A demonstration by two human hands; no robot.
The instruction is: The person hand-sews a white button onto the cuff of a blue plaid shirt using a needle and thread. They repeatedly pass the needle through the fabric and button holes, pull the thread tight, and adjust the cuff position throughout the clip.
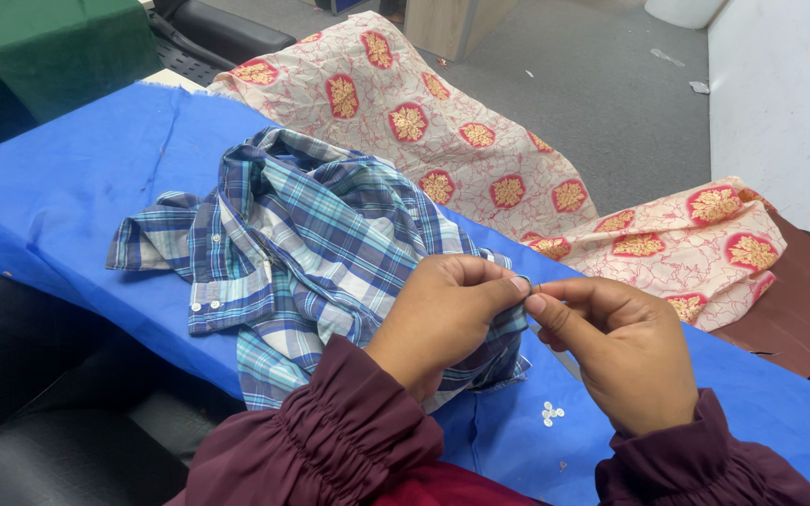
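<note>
Two hands pinch together at lower centre of the frame.
Left hand (pixel 438 319) and right hand (pixel 611 351) meet fingertip to fingertip, closed on something too small to tell — perhaps a needle; the plaid shirt (pixel 302 253) lies just left, under the left hand, on blue cloth (pixel 58 197).

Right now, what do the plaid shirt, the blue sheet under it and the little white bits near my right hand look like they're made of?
The plaid shirt looks like thin woven cloth, maybe cotton: matte, softly crumpled. The blue sheet seems a smooth fabric with a slight sheen and a frayed far edge; the fibre is unclear. The white bits look like small glossy plastic buttons, too small to be sure.
</note>
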